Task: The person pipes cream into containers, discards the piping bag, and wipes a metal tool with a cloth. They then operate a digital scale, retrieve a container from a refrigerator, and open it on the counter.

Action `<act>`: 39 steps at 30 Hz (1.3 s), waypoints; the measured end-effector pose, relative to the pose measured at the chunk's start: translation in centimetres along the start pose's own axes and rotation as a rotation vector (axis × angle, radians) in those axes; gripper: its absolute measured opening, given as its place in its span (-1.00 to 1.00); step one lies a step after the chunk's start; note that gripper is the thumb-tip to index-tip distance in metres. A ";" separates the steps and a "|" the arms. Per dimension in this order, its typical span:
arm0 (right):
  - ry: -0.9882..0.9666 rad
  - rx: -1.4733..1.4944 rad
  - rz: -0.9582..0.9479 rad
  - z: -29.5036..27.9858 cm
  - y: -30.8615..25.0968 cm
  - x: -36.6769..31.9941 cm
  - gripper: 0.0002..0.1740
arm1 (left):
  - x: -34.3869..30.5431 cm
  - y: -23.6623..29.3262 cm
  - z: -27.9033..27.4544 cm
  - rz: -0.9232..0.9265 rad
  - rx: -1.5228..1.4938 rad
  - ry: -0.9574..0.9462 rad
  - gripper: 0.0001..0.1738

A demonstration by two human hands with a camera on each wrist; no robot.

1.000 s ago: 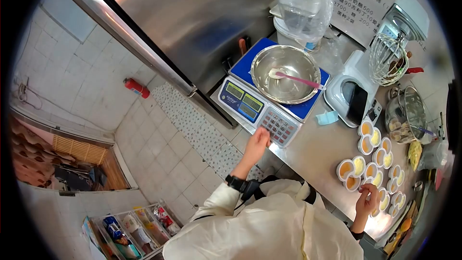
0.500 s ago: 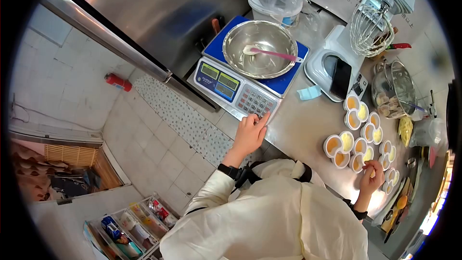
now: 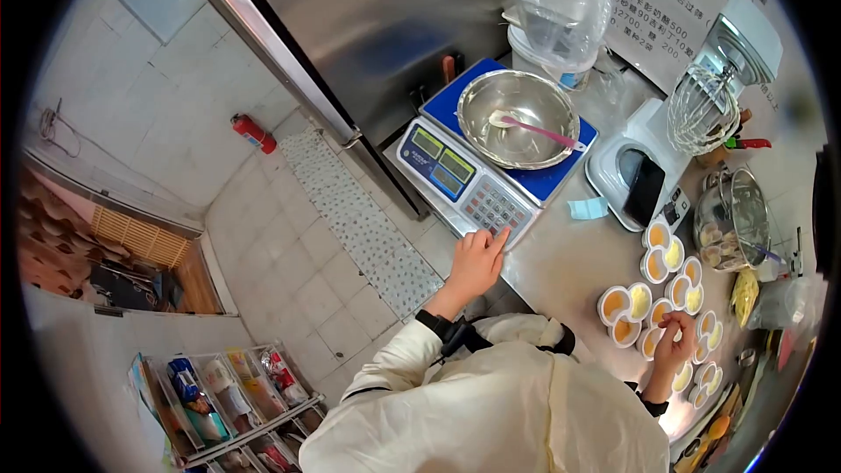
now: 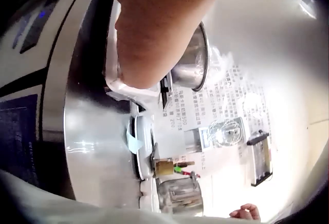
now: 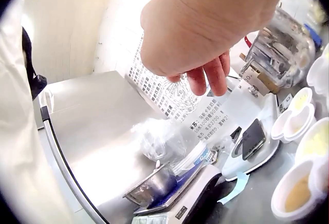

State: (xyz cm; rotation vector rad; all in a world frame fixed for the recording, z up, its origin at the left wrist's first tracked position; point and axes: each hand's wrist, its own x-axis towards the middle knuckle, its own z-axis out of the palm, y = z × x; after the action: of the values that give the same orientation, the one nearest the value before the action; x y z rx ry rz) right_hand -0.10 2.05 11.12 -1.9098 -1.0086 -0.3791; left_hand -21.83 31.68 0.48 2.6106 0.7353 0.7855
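Left hand (image 3: 476, 265), gripping nothing, points at the scale keypad (image 3: 494, 204) by the table's (image 3: 554, 254) near edge, while loose right hand (image 3: 670, 349), if lowered, could topple cups (image 3: 640, 301).

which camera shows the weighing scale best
The head view: it shows the weighing scale from above, with displays and keypad in sight. The left wrist view has it mostly hidden behind the left hand; the right wrist view shows its side, cut off below.
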 end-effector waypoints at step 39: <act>-1.077 -0.949 -0.111 -14.5 23.3 25.9 -0.67 | 7.1 12.8 2.4 -0.454 -0.611 -0.506 -0.81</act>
State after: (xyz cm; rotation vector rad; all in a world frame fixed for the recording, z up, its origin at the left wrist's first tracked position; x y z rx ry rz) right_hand 35.90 -3.04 21.17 -3.0313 -1.8322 0.2379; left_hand -10.42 24.84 7.05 1.8665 0.7416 0.1537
